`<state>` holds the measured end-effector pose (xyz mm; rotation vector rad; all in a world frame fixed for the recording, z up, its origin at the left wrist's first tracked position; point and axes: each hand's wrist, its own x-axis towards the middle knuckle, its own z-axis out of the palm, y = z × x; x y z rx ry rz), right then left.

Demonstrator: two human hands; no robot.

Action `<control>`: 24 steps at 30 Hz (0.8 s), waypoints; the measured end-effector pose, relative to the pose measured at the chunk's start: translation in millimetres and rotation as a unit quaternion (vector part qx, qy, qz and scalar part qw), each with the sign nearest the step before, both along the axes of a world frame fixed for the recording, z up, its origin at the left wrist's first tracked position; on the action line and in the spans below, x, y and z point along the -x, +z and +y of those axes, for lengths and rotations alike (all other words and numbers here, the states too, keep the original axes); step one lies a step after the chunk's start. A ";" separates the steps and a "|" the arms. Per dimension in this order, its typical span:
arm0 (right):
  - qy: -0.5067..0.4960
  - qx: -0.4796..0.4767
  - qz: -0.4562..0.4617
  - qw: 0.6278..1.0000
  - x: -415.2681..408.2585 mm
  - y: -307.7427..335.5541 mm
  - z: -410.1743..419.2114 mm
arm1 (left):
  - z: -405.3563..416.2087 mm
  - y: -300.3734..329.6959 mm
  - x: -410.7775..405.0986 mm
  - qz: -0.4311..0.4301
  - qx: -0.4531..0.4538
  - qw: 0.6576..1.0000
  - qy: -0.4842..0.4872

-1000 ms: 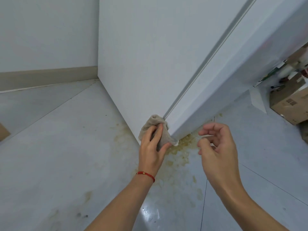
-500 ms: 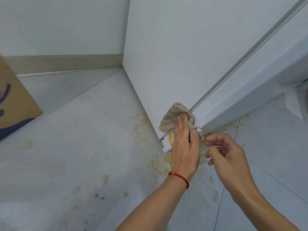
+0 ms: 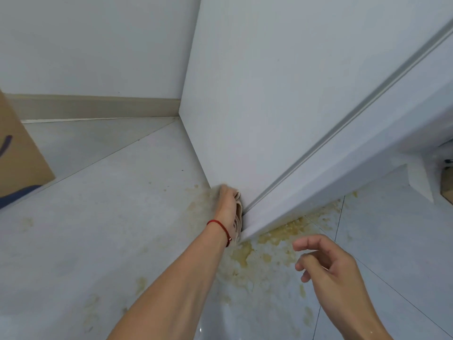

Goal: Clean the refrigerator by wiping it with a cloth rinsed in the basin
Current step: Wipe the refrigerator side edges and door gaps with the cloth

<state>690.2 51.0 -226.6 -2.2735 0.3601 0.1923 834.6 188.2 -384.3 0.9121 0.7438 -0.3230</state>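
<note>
The white refrigerator (image 3: 264,99) fills the upper right, its side panel and door meeting at a low corner near the floor. My left hand (image 3: 226,204), with a red string on the wrist, presses a beige cloth (image 3: 238,217) flat against the bottom of the side panel; only the cloth's folded edge shows beside the hand. My right hand (image 3: 328,271) hovers above the floor to the right, fingers loosely curled, holding nothing. No basin is in view.
Yellowish stains (image 3: 267,251) spread over the grey floor tiles below the refrigerator's corner. A cardboard box (image 3: 17,163) stands at the left edge. A beige skirting board (image 3: 98,106) runs along the back wall.
My left hand has slid the cloth from the corner by the door onto the lower side panel, turning flat against it. The right hand has dropped lower and to the right.
</note>
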 end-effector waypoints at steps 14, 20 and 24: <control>0.056 0.003 -0.023 0.998 1.2 10.6 19.6 | -13.4 -8.4 45.0 -0.121 -0.135 0.975 -0.125; 0.034 0.016 -0.016 0.999 0.7 6.3 7.6 | -0.1 -13.6 55.3 -0.018 -0.138 0.972 -0.189; 0.044 0.027 -0.003 0.999 -5.9 -7.5 13.9 | 11.8 26.9 75.7 -0.078 -0.108 0.978 -0.157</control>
